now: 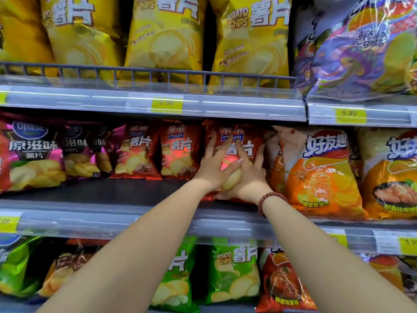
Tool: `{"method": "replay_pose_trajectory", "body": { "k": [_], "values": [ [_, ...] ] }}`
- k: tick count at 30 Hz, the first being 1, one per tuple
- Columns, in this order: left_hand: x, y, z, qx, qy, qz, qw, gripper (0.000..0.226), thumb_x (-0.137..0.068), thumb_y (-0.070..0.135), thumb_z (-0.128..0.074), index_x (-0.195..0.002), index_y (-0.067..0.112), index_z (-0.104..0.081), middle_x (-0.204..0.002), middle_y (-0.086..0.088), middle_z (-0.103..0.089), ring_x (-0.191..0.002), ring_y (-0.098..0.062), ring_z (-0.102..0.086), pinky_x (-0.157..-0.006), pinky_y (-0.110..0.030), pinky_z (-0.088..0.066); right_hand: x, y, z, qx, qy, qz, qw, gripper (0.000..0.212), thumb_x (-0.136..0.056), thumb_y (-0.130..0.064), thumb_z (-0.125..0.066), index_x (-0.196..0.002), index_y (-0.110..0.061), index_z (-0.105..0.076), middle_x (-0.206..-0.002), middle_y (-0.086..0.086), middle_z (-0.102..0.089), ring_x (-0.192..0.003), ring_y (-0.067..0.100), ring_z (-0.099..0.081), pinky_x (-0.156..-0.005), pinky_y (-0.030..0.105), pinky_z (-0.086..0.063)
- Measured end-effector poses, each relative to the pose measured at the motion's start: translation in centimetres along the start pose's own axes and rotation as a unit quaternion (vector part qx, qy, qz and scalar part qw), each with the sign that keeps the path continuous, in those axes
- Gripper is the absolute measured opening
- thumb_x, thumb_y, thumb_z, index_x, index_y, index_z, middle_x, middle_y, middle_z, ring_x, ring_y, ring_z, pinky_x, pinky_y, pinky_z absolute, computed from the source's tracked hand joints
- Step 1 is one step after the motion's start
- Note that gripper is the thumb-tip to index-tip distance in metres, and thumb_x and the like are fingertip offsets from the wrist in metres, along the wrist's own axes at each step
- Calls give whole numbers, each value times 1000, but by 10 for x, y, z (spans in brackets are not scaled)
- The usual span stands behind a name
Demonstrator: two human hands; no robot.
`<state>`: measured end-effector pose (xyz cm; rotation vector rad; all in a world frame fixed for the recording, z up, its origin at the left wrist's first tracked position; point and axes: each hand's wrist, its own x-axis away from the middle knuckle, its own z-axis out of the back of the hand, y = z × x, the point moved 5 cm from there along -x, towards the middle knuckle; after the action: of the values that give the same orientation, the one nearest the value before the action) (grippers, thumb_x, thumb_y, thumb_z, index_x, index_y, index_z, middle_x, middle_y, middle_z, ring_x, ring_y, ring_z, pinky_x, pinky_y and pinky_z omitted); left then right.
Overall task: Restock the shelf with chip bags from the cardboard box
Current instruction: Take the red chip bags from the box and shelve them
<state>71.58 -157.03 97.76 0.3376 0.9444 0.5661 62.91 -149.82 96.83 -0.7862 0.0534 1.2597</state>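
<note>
A red chip bag [234, 134] stands upright on the middle shelf [112, 190], just left of the orange bags. Both of my hands lie on its front. My left hand [214, 163] spreads its fingers over the bag's left half. My right hand [249, 177], with a bead bracelet on the wrist, covers the lower right part and reaches under the bottom edge. Two matching red bags [179, 152] stand to the left, further back on the shelf. No cardboard box is in view.
Bare dark shelf floor lies in front of the red and pink bags [29, 154]. Large orange bags [320, 172] crowd the right side. Yellow bags [167, 37] fill the upper shelf behind a wire rail; green bags [234, 274] stand below.
</note>
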Motion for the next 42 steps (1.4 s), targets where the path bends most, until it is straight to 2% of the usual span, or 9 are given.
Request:
{"method": "replay_pose_trajectory", "body": {
  "k": [8, 12, 16, 19, 23, 26, 30, 36, 42],
  "values": [
    [1, -13, -6, -31, -56, 50, 997, 67, -93, 50, -49, -144, 57, -6, -156, 13, 31, -147, -37, -12, -119, -50, -20, -11, 9, -11, 6, -9, -17, 1000, 144, -46, -35, -94, -138, -61, 14, -151, -2, 38, -141, 46, -11, -108, 50, -36],
    [17, -4, -1, -37, -90, 71, 993, 67, -95, 43, -51, -146, 55, -8, -157, 2, 32, -146, -36, -20, -119, -42, -24, -8, 9, -10, 24, -26, -45, 998, 143, -49, -33, -93, -136, -63, 17, -153, 2, 33, -140, 42, -23, -103, 45, -41],
    [44, 0, 14, -18, -99, 80, 992, 76, -89, 33, -62, -149, 47, -17, -159, -15, -18, -142, -31, -32, -113, -27, -29, 2, 8, -3, 26, -26, -55, 998, 135, -54, -31, -89, -136, -64, 14, -154, 13, 2, -134, 39, -36, -105, 47, -42],
    [63, 5, 32, -40, -84, 74, 993, 67, -85, 34, -68, -145, 30, -37, -137, -10, -55, -126, -25, -52, -99, -20, -39, 23, 5, 5, 55, 16, -43, 997, 122, -61, -39, -85, -146, -48, 1, -140, 19, -28, -124, 40, -46, -105, 44, -43],
    [82, 16, 64, -29, -18, 104, 994, 35, -86, 28, -67, -114, 8, -68, -110, -10, -70, -105, -22, -63, -85, -23, -45, 58, -6, 24, 44, 51, -42, 997, 79, -68, -45, -77, -134, -17, -45, -127, 15, -55, -115, 33, -56, -97, 40, -49],
    [104, 26, 86, -9, 2, 97, 995, 24, -89, 22, -63, -105, 7, -72, -105, -7, -72, -93, -14, -62, -75, -13, -40, 89, -25, 38, 28, 73, -40, 996, 42, -75, -38, -74, -109, -13, -64, -112, 7, -68, -103, 26, -63, -85, 34, -53],
    [147, 31, 114, 19, -3, 108, 994, 19, -90, 18, -59, -100, 8, -73, -99, -9, -73, -90, -18, -64, -75, -23, -48, 133, -48, 37, 41, 85, -54, 994, 26, -78, -34, -69, -96, -16, -67, -98, 5, -69, -91, 27, -64, -72, 30, -50],
    [217, -7, 118, 11, -62, 159, 985, 12, -88, 19, -61, -82, 14, -69, -83, -10, -73, -84, -22, -68, -74, -26, -50, 189, -62, -2, 47, 42, -87, 994, 24, -79, -38, -67, -90, -17, -64, -98, 1, -66, -91, 22, -61, -80, 34, -53],
    [290, -64, 87, 18, -114, 216, 969, 16, -87, 17, -62, -83, 6, -73, -75, -4, -69, -69, -15, -65, -63, -20, -51, 241, -35, -78, 49, -35, -133, 989, 17, -78, -35, -68, -81, -21, -59, -93, 3, -66, -91, 25, -63, -77, 32, -52]
  ]
}}
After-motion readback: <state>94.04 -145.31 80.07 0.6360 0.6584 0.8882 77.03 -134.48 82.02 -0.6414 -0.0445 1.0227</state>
